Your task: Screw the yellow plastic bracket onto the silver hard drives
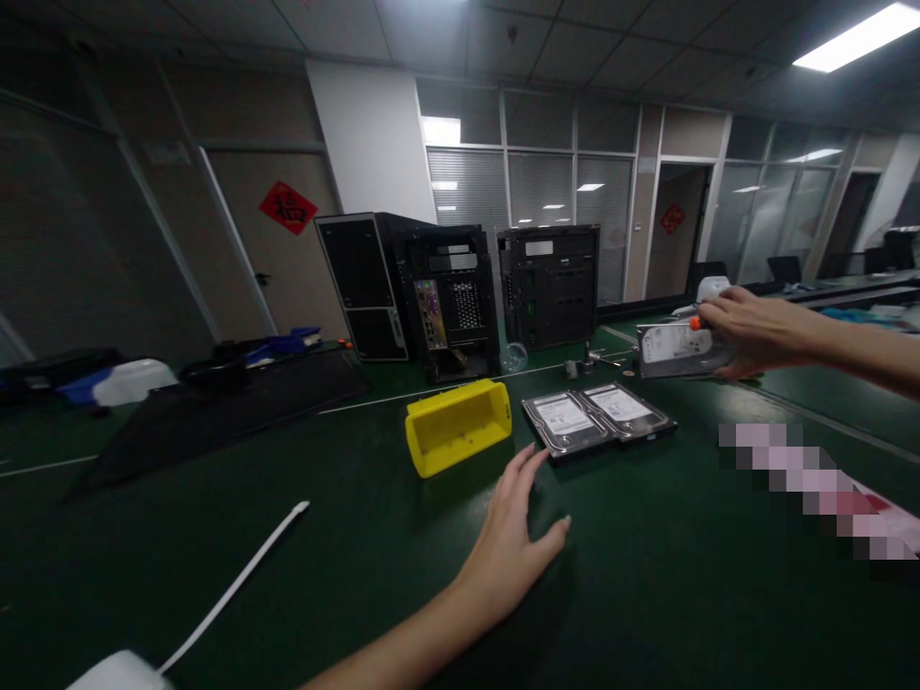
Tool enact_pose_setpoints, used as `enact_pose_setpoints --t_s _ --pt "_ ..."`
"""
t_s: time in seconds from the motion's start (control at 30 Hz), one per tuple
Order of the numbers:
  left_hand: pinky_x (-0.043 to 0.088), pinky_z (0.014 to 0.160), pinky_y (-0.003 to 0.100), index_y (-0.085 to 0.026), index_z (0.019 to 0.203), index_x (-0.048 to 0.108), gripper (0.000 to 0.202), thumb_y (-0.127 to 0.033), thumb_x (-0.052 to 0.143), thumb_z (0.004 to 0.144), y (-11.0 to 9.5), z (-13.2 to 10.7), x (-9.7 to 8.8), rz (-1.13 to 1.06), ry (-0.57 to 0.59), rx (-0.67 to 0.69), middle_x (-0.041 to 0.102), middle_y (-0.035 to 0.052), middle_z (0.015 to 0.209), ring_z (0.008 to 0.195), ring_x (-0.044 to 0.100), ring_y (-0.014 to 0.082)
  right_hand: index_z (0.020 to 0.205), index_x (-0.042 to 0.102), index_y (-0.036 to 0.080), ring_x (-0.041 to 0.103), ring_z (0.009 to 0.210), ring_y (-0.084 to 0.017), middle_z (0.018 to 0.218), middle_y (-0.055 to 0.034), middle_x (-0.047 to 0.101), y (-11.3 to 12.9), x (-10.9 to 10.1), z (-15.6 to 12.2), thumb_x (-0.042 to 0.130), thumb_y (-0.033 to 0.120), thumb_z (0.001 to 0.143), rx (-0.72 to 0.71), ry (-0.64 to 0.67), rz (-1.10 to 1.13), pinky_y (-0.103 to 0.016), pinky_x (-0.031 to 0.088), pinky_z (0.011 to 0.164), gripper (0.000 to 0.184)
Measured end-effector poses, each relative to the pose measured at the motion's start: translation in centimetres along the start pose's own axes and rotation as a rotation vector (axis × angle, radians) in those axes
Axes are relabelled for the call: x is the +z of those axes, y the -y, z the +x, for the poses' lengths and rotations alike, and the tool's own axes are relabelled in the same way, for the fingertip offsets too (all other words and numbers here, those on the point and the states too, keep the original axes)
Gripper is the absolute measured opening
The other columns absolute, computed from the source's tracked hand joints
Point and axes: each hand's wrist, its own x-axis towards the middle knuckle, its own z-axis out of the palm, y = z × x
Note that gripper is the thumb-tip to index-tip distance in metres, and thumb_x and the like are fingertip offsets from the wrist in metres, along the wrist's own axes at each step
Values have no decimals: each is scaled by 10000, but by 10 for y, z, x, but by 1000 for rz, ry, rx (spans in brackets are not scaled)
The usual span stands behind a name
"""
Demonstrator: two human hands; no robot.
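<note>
Over the right side of the green table, my right hand (737, 331) grips a hard drive (668, 350) by its right end. A small orange piece (695, 324) shows by the fingertips; I cannot tell what it belongs to. My left hand (514, 522) hovers with fingers spread and nothing in it, just in front of two more hard drives. Those lie flat side by side, labels up: the left drive (564, 422) and the right drive (622, 407). Left of them a yellow plastic bin (460, 431) rests on its side, its opening towards me.
Behind stand a black computer case (352, 287), an opened case (449, 297) and another case (550, 283). A clear round cup (514, 356) and small metal parts (589, 359) sit before them. A white cable (241, 580) lies front left, a black panel (237, 407) farther back.
</note>
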Motion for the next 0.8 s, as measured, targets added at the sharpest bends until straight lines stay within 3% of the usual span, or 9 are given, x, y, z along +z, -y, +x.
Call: enact_pose_setpoints --t_s 0.1,0.2,0.3,0.43,0.53,0.63,0.7,0.8 --pt "188 1085 432 -287 1367 211 635 -343 515 813 -2 0 0 10 -53 31 190 12 1447 1324 158 240 921 386 183 401 994 -360 988 -169 491 24 -22 -25 628 592 543 -4 -86 -2 -393 378 725 607" --pt "217 1083 418 -263 1397 61 782 -352 553 796 -7 1 1 -108 -47 34 157 40 1458 1313 198 241 914 416 176 462 883 -295 945 -143 504 61 -34 -53 592 625 576 -32 -76 135 -378 420 698 588" --pt "348 1024 397 -264 1391 -83 935 -306 610 764 -10 -1 -2 -325 18 56 129 73 1462 1269 309 244 1110 405 189 445 1000 -295 1164 -132 449 106 -40 -74 626 592 570 -112 -43 296 -391 424 812 710" --pt "382 997 421 -287 1392 -60 1033 -266 698 690 -6 -9 -11 -474 111 33 213 92 1438 1231 375 255 1193 417 147 450 1039 -316 1170 -141 471 154 -40 -88 651 550 558 -222 82 465 -436 415 856 788" --pt "343 1019 444 -292 1397 16 1103 -259 772 594 1 -19 -16 -465 147 1 276 97 1415 1228 379 268 1279 373 111 436 1085 -332 1241 -170 438 170 -30 -93 644 537 573 -273 120 524 -447 416 871 868" --pt "334 1020 448 -304 1394 61 1123 -247 796 547 8 -27 -13 -467 168 2 220 97 1437 1230 373 280 1325 336 71 382 1158 -369 1307 -205 387 172 -16 -99 624 555 591 -238 164 532 -473 383 916 925" --pt "341 1014 443 -305 1393 75 1104 -232 790 555 11 -30 -9 -477 181 13 188 99 1446 1226 378 281 1342 314 65 365 1181 -371 1321 -207 378 171 -6 -104 617 559 601 -202 181 553 -479 355 946 941" --pt "370 994 430 -309 1392 79 1041 -230 758 606 12 -31 -7 -458 187 12 205 99 1442 1202 416 265 1311 379 98 468 1089 -337 1265 -185 445 175 6 -114 638 540 586 -137 212 643 -453 403 907 888"
